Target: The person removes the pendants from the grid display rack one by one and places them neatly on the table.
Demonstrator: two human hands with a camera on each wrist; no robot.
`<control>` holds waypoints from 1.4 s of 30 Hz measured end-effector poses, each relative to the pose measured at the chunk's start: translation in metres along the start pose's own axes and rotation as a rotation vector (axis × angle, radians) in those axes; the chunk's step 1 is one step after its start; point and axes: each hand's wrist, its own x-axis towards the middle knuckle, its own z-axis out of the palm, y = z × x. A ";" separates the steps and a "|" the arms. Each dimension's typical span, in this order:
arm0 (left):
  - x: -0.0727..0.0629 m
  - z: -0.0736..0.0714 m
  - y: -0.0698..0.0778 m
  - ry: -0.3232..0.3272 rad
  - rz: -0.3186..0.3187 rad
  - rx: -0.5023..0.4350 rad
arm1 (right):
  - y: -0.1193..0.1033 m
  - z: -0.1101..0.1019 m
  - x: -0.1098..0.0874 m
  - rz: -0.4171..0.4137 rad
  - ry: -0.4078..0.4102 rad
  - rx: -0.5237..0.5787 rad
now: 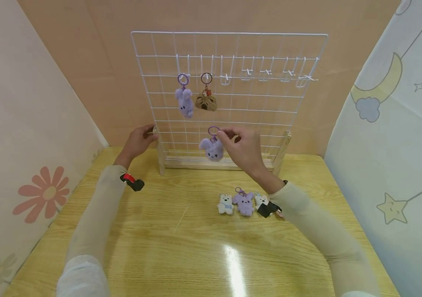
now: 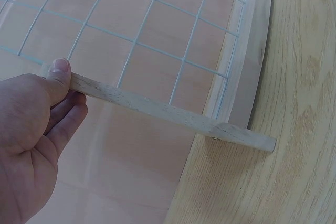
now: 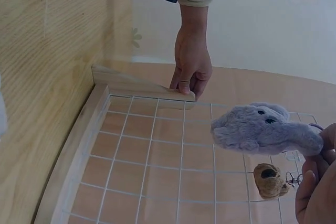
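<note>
My right hand [image 1: 243, 149] pinches the purple ring of a fuzzy lavender plush keychain [image 1: 214, 150], which hangs in front of the lower white wire grid [image 1: 255, 103]. In the right wrist view the same plush keychain [image 3: 257, 129] stretches sideways from the fingertips. My left hand [image 1: 138, 141] grips the top of the wooden side post [image 2: 142, 104] at the grid's left, thumb on one face and fingers on the other. Two keychains hang from hooks on the grid: a lavender plush [image 1: 185, 102] and a brown plush head [image 1: 206, 102].
Several bare white hooks [image 1: 248, 73] line the grid's upper right. On the wooden table [image 1: 151, 239] lie a white bear plush [image 1: 226, 204], a lavender plush [image 1: 244, 203] and another white plush [image 1: 261, 199], partly behind my right wrist. Patterned panels [image 1: 385, 136] stand at both sides.
</note>
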 end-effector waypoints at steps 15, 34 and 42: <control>-0.002 0.001 0.002 0.019 0.008 0.010 | 0.016 0.013 -0.040 0.044 -0.064 0.069; 0.000 0.001 0.002 -0.001 -0.049 -0.013 | 0.041 0.033 -0.090 0.083 -0.205 0.033; -0.001 0.001 0.002 0.003 -0.035 -0.018 | 0.048 0.036 -0.106 0.102 -0.248 0.044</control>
